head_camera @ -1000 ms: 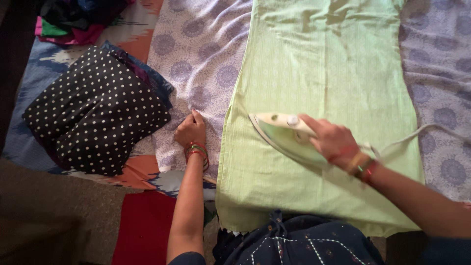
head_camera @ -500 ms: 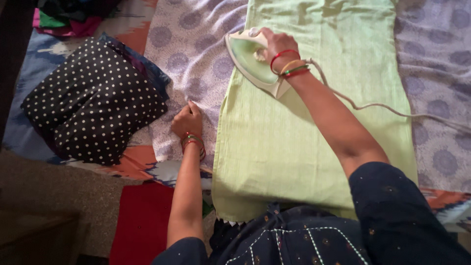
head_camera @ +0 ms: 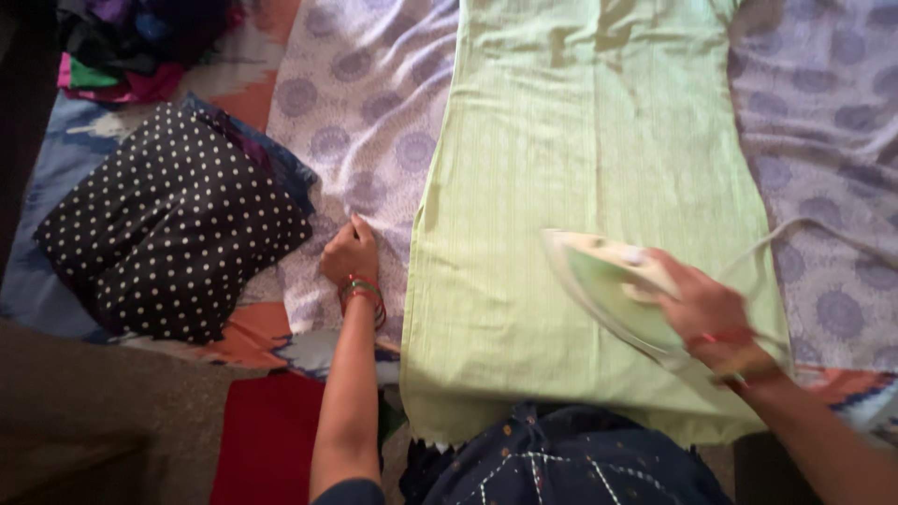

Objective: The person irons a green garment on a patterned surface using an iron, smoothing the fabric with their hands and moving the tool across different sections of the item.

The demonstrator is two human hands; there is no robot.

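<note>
A pale green iron (head_camera: 613,290) is gripped by the right hand (head_camera: 706,313), fingers wrapped round the handle at approx 4 o'clock in the view; both are blurred, so finger detail can't be made out. The iron's soleplate is laid flat on a light green garment (head_camera: 580,168), tip pointed toward 10 o'clock. A whitish cord (head_camera: 795,229) is seen running from the iron's rear toward 2 o'clock, across the garment edge & onto the cloth beyond.

The garment is spread lengthwise from 12 to 6 o'clock, centre-right of frame, over a lilac sheet w/ round purple motifs (head_camera: 365,122).

The left hand (head_camera: 351,254) is pressed down on the sheet just beside the garment's left edge, approx 8 o'clock from centre; fingers are loosely curled, nothing held. Red & green bangles (head_camera: 360,292) are worn at that wrist; bangles are also seen at the right wrist.

A folded dark cloth w/ white polka dots (head_camera: 168,234) is lying at 9 o'clock, apart from the left hand. A heap of mixed-colour clothes (head_camera: 122,47) is piled at 11 o'clock. A red cloth (head_camera: 257,449) is seen at 7 o'clock
</note>
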